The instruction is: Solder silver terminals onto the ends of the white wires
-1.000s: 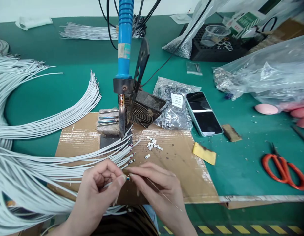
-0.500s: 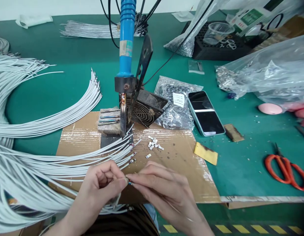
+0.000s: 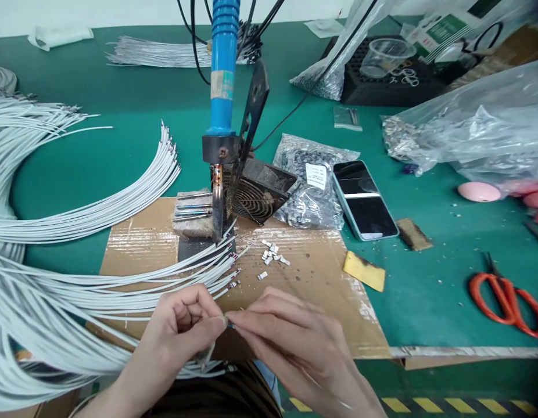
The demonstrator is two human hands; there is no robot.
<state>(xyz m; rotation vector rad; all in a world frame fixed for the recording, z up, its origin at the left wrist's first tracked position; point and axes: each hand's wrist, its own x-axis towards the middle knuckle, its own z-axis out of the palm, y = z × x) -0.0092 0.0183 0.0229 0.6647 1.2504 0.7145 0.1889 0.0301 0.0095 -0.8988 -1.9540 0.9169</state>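
Observation:
Just above my lap, the two hands meet at the fingertips over the cardboard's front edge. My left hand (image 3: pixel 179 334) is closed, its thumb and forefinger pinching a white cable whose end is mostly hidden. From the right, my right hand (image 3: pixel 295 339) pinches the same spot, where a tiny blue wire end (image 3: pixel 230 326) shows between the fingertips. Beyond the hands lies a fan of white cables (image 3: pixel 164 284) with stripped or tipped ends. Several small white connectors (image 3: pixel 273 252) are scattered on the cardboard (image 3: pixel 312 296). A blue-handled soldering iron (image 3: pixel 222 110) stands upright, tip down, ahead.
A black fan (image 3: pixel 254 206) sits behind the iron. To the right are a silvery bag (image 3: pixel 310 180), a phone (image 3: pixel 365 200), a yellow sponge (image 3: pixel 363 271) and red-handled scissors (image 3: pixel 506 302). More cable bundles (image 3: pixel 90 215) cover the left side. Plastic bags (image 3: pixel 482 128) fill the back right.
My right hand has shifted very slightly at the pinch, and less of the blue wire end shows. Everything else stays where it was.

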